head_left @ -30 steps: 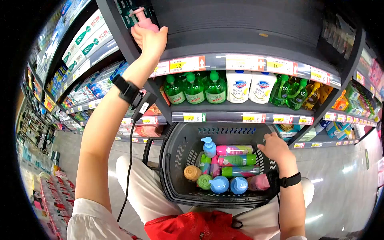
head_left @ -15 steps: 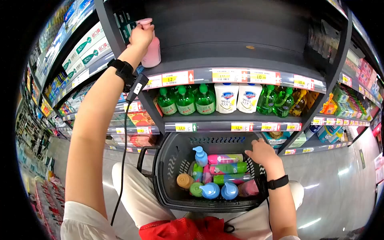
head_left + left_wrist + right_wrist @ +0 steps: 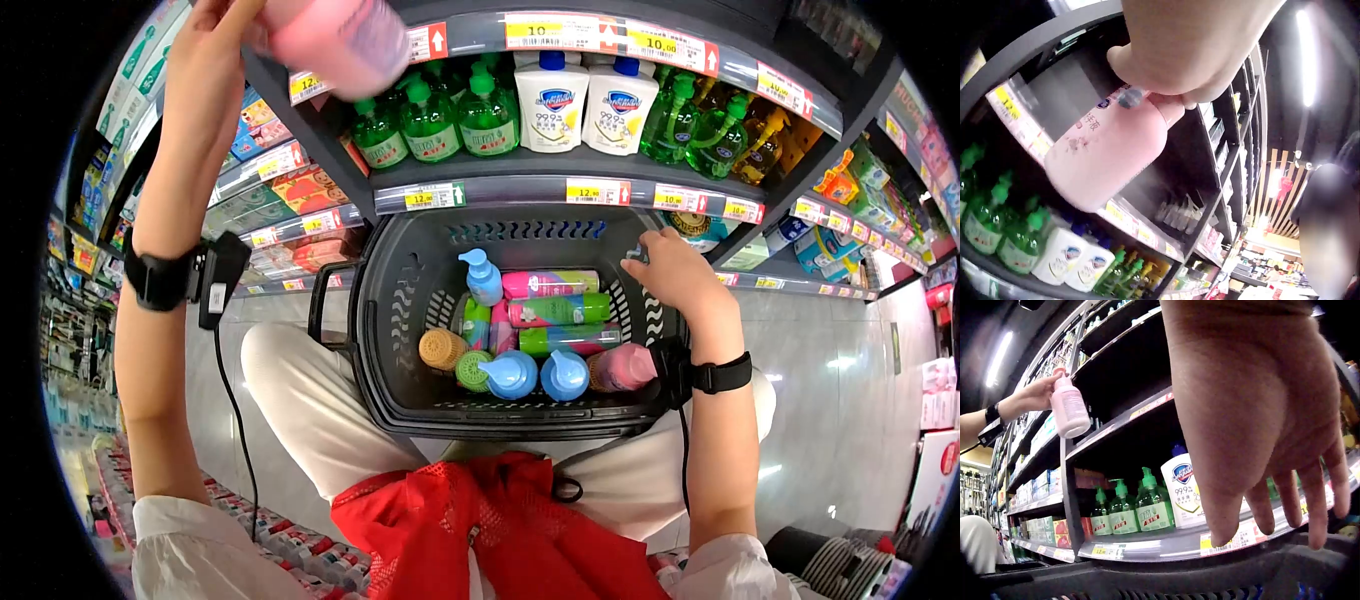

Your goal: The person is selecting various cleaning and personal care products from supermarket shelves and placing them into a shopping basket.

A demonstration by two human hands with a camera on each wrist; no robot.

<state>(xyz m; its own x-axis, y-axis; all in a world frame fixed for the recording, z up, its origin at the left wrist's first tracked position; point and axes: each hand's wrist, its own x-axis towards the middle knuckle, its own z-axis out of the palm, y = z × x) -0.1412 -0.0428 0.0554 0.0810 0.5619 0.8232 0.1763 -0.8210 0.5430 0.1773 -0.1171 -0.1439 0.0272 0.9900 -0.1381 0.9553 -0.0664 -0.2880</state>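
Note:
My left hand (image 3: 205,75) holds a pink pump bottle (image 3: 340,45) by its neck, up at the top left of the head view. In the left wrist view the pink bottle (image 3: 1107,153) tilts in front of the shelf, its pump hidden by the hand. My right hand (image 3: 682,272) hovers over the right rim of the black basket (image 3: 388,300), fingers extended and holding nothing, as the right wrist view of this hand (image 3: 1260,425) confirms. Inside the basket are blue pump bottles (image 3: 512,375), several pink and green cans (image 3: 558,310) and another pink bottle (image 3: 628,368).
Green pump bottles (image 3: 435,128) and white Safeguard bottles (image 3: 550,100) stand on the shelf behind the basket. Price rails (image 3: 520,192) run along the shelf edges. The basket's folded handle (image 3: 318,305) sticks out left, beside a bent knee (image 3: 295,400).
My left hand has lifted the pink bottle off the upper shelf and brought it out toward me, to the left. The head view has tilted down. The right hand stays by the basket rim.

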